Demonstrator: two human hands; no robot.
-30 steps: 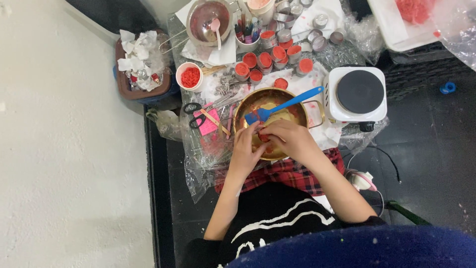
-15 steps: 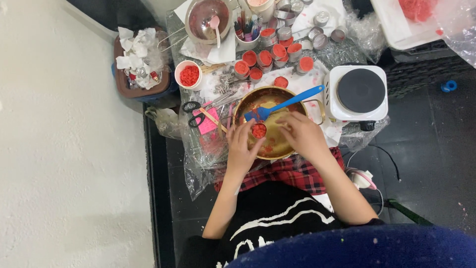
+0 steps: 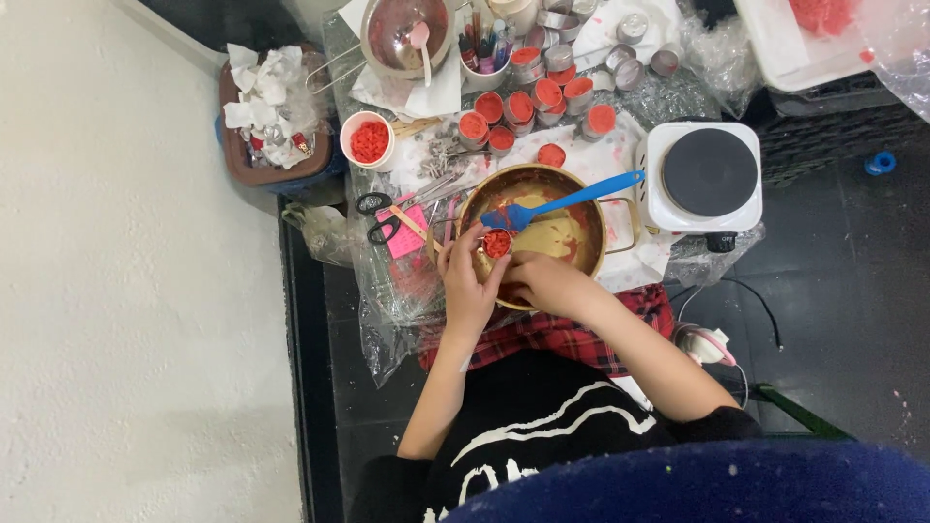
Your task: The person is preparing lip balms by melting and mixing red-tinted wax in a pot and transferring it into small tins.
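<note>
Surface: cluttered table (image 3: 620, 145), plastic-covered, beside pale floor.
Left hand (image 3: 470, 291): fingers closed round small red-filled tin (image 3: 497, 243), now raised over brass pan (image 3: 538, 232) rim.
Right hand (image 3: 544, 283): drawn back from tin, fingers curled, empty as far as shown.
Change: tin passed to left grip.
Nearby: blue spatula (image 3: 562, 203) resting in pan.

one round brass-coloured metal pan (image 3: 567, 237), one blue silicone spatula (image 3: 562, 203), one white electric hotplate (image 3: 702, 179), one pair of black-handled scissors (image 3: 380, 215), one white cup of red bits (image 3: 368, 141).

I see a small round tin (image 3: 497, 243) filled with red material, upright, at the near left rim of a brass pot (image 3: 581, 208). A blue spatula (image 3: 567, 202) lies tilted across the pot.
</note>
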